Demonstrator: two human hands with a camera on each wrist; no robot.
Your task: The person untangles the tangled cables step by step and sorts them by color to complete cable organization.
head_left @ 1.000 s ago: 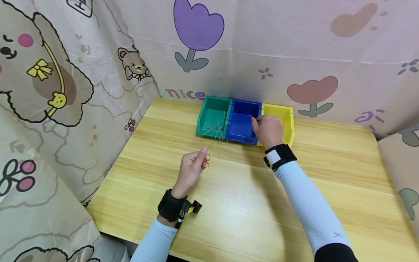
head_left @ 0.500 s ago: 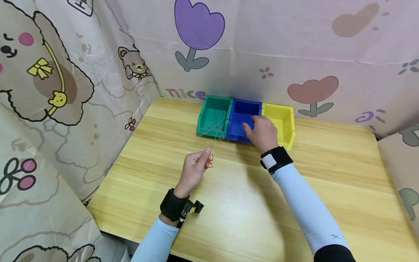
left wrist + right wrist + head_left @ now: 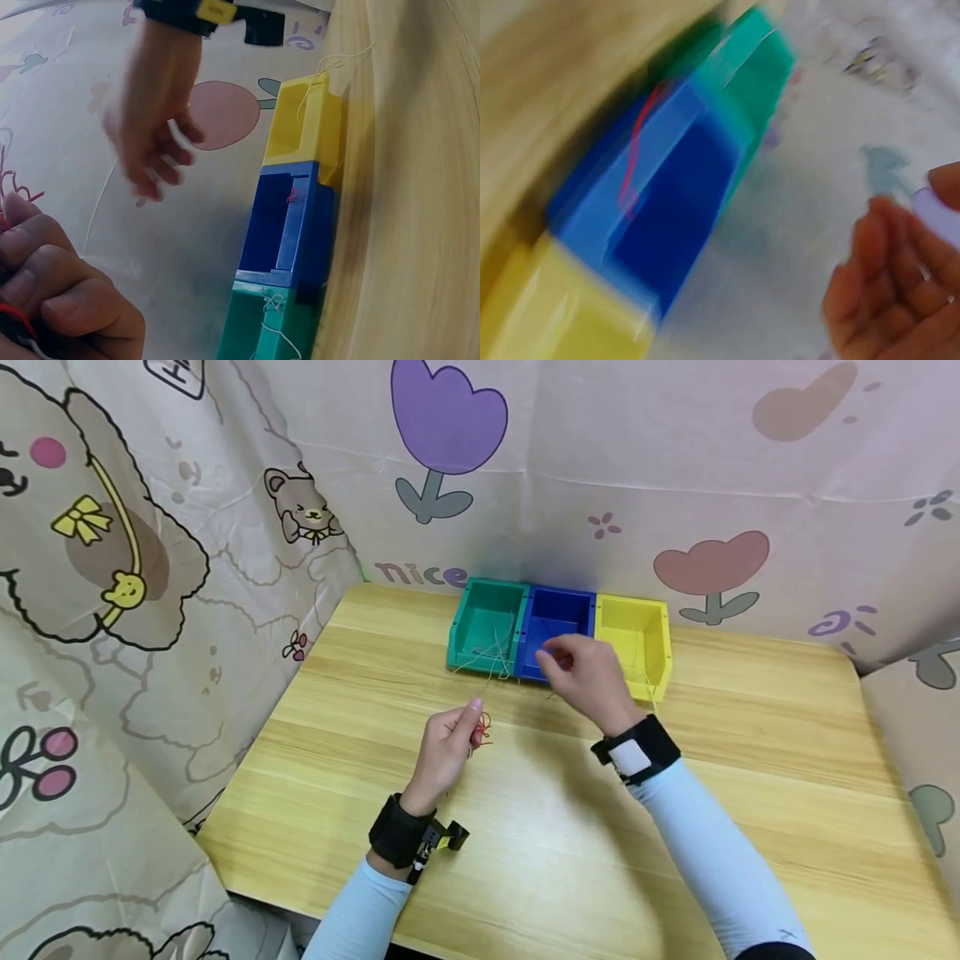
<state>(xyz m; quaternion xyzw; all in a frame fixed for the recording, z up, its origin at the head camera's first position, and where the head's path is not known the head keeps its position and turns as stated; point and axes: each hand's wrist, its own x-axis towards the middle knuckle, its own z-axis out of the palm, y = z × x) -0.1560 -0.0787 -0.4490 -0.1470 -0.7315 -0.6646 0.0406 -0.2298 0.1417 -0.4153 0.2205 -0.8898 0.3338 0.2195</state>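
Note:
My left hand point(image 3: 441, 750) grips a tangle of red string point(image 3: 482, 729), loops of it poking out past the thumb. In the left wrist view, red and pale strands show among the curled fingers point(image 3: 82, 300). My right hand point(image 3: 592, 683) hovers just in front of the blue bin point(image 3: 557, 625), fingers loosely bent and holding nothing. A red string point(image 3: 634, 146) lies over the front of the blue bin in the right wrist view. White string point(image 3: 495, 653) hangs in and over the front of the green bin point(image 3: 459, 625). Yellow string point(image 3: 319, 75) trails from the yellow bin point(image 3: 662, 643).
The three bins stand side by side at the back of the wooden table point(image 3: 360, 710), close to a printed curtain point(image 3: 555, 510). More curtain point(image 3: 247, 568) hangs along the left side. Each wrist wears a black strap point(image 3: 397, 828).
My right hand has drawn back from over the blue and yellow bins toward me and slightly left, its fingers letting go over the blue bin. The left hand has stayed nearly still with the red string.

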